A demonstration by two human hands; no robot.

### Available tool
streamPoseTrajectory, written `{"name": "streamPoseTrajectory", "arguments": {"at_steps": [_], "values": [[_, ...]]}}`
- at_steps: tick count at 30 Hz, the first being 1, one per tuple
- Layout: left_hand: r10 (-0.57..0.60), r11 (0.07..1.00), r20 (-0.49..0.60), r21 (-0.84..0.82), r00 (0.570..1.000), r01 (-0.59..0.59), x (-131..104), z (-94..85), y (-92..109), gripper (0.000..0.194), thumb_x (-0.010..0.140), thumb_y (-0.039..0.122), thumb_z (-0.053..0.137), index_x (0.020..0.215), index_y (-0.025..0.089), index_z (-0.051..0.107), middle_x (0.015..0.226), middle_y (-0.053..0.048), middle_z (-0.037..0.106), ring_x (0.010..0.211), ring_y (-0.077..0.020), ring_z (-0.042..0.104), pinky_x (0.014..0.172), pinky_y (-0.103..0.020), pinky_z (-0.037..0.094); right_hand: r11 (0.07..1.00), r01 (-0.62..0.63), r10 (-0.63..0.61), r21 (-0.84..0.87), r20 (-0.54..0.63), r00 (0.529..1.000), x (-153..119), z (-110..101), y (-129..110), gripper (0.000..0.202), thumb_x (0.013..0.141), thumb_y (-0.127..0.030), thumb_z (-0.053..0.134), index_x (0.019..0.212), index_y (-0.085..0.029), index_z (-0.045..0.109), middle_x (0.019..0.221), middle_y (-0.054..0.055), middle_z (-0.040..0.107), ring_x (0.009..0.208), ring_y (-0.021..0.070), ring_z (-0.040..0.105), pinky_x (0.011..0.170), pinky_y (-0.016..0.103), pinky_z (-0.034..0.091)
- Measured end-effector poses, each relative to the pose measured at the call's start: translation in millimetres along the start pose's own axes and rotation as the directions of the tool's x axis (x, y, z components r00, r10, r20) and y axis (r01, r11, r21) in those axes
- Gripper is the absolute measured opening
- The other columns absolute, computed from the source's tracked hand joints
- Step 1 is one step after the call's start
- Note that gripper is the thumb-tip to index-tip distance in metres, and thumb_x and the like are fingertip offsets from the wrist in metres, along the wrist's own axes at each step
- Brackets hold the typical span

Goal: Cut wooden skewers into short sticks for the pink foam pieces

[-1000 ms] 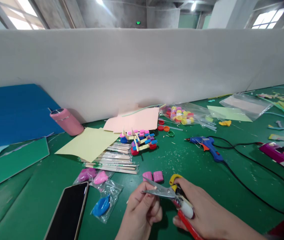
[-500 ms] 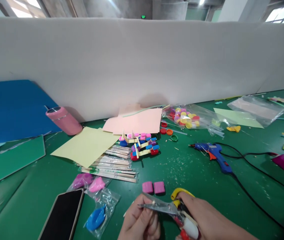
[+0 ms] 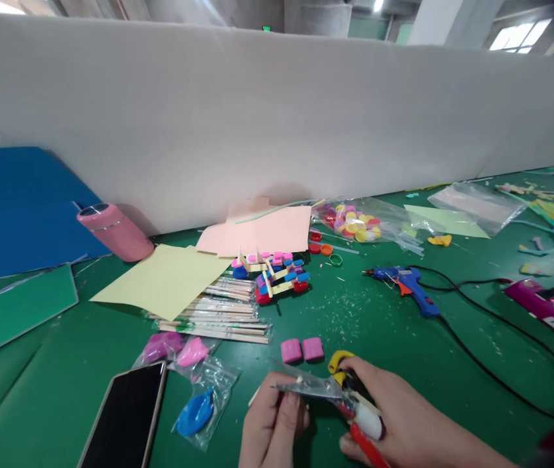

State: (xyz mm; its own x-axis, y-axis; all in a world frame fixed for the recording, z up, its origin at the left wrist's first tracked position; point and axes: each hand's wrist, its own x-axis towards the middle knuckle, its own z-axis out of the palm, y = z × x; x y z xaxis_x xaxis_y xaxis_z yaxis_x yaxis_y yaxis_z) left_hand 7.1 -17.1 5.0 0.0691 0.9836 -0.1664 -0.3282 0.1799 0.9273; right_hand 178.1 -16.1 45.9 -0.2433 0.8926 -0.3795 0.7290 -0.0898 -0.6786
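Note:
My right hand (image 3: 394,409) is closed on a pair of scissors (image 3: 318,388) with yellow and red handles, and a white piece and a thin stick show by the grip. The blades point left, slightly parted, over my left hand (image 3: 274,419). That hand is pinched around a thin pale stick (image 3: 253,398), whose tip shows between the blades. Just beyond the blades, two pink blocks (image 3: 302,350) lie side by side on the green table (image 3: 345,312). Farther back stand small assemblies of sticks and coloured pieces (image 3: 281,284).
To the left are a phone (image 3: 125,416), bagged clay (image 3: 196,413), wrapped sticks (image 3: 218,322), yellow paper (image 3: 160,279) and a pink bottle (image 3: 115,232). A blue glue gun (image 3: 406,286) with its cable lies right. Bagged caps (image 3: 355,224) rest near the white partition (image 3: 277,123).
The view has shifted a little to the right. Both hands keep their hold, and the scissor blades look closer together around the stick.

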Motion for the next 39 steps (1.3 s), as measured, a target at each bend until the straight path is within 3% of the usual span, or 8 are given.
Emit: {"name": "streamPoseTrajectory", "arguments": {"at_steps": [5,13,18,25,27,32,36,39], "values": [[-0.136,0.955,0.173,-0.24,0.975,0.176,8,-1.7,5,0.021,0.075,0.037,0.057,0.07,0.017,0.054,0.046,0.01,0.024,0.041,-0.0057,0.02,0.042,-0.02,0.019,0.997,0.058,-0.058,-0.045,-0.012,0.998,-1,3,4,0.034,0.066,-0.042,0.061,0.089,-0.023,0.048,0.084,0.0,0.059,0.067,0.0167,0.053,0.059,0.025,0.038],[-0.287,0.814,0.4,-0.377,0.87,0.442,15,-7.1,7,0.015,0.076,0.029,0.057,0.068,0.017,0.054,0.045,0.01,0.025,0.038,-0.0042,0.018,0.039,-0.019,0.019,0.99,0.085,-0.086,-0.113,-0.004,0.996,-4,-4,10,0.032,0.067,-0.04,0.061,0.09,-0.022,0.046,0.083,0.001,0.058,0.068,0.0168,0.052,0.059,0.025,0.036],[-0.266,0.816,0.402,-0.39,0.876,0.427,15,-5.6,5,0.018,0.073,0.031,0.061,0.065,0.016,0.052,0.043,0.01,0.025,0.037,-0.0038,0.018,0.038,-0.018,0.017,0.984,0.129,-0.127,-0.126,0.027,0.992,0,-1,18,0.016,0.071,-0.025,0.053,0.085,-0.021,0.045,0.074,0.0,0.057,0.058,0.0139,0.048,0.051,0.023,0.031],[-0.156,0.946,0.161,-0.261,0.975,0.194,13,1.8,0,0.019,0.074,0.034,0.059,0.071,0.017,0.054,0.047,0.009,0.028,0.043,-0.0053,0.022,0.044,-0.02,0.022,0.991,0.095,-0.099,-0.098,-0.031,0.995,7,4,21,0.02,0.07,-0.026,0.053,0.088,-0.021,0.045,0.076,0.0,0.057,0.061,0.0152,0.051,0.051,0.023,0.03],[-0.142,0.942,0.205,-0.272,0.968,0.196,12,0.0,0,0.02,0.075,0.036,0.058,0.068,0.017,0.053,0.046,0.009,0.027,0.042,-0.0053,0.022,0.043,-0.02,0.02,0.991,0.11,-0.113,-0.076,-0.041,0.993,7,3,19,0.027,0.068,-0.028,0.056,0.092,-0.022,0.045,0.081,0.001,0.057,0.066,0.0162,0.051,0.055,0.024,0.032],[-0.223,0.871,0.377,-0.337,0.899,0.357,12,-9.1,5,0.021,0.074,0.035,0.059,0.064,0.018,0.05,0.043,0.009,0.027,0.039,-0.0048,0.021,0.041,-0.019,0.018,0.991,0.108,-0.11,-0.084,-0.013,0.994,6,-4,9,0.037,0.061,-0.032,0.062,0.093,-0.021,0.047,0.089,0.003,0.057,0.073,0.0188,0.051,0.062,0.026,0.035],[-0.266,0.836,0.422,-0.347,0.867,0.425,11,-12.8,8,0.018,0.075,0.03,0.059,0.066,0.018,0.05,0.044,0.009,0.029,0.038,-0.0044,0.02,0.04,-0.019,0.018,0.992,0.058,-0.055,-0.114,0.026,0.998,3,-4,4,0.031,0.063,-0.03,0.058,0.09,-0.019,0.047,0.084,0.004,0.059,0.068,0.0189,0.052,0.057,0.026,0.035],[-0.246,0.843,0.432,-0.345,0.868,0.412,9,-11.3,7,0.018,0.075,0.031,0.058,0.066,0.017,0.051,0.044,0.009,0.028,0.038,-0.0044,0.02,0.04,-0.019,0.018,0.991,0.04,-0.033,-0.126,0.051,0.998,2,-2,4,0.025,0.068,-0.032,0.052,0.088,-0.018,0.048,0.08,0.005,0.061,0.062,0.018,0.053,0.053,0.025,0.035]]}}
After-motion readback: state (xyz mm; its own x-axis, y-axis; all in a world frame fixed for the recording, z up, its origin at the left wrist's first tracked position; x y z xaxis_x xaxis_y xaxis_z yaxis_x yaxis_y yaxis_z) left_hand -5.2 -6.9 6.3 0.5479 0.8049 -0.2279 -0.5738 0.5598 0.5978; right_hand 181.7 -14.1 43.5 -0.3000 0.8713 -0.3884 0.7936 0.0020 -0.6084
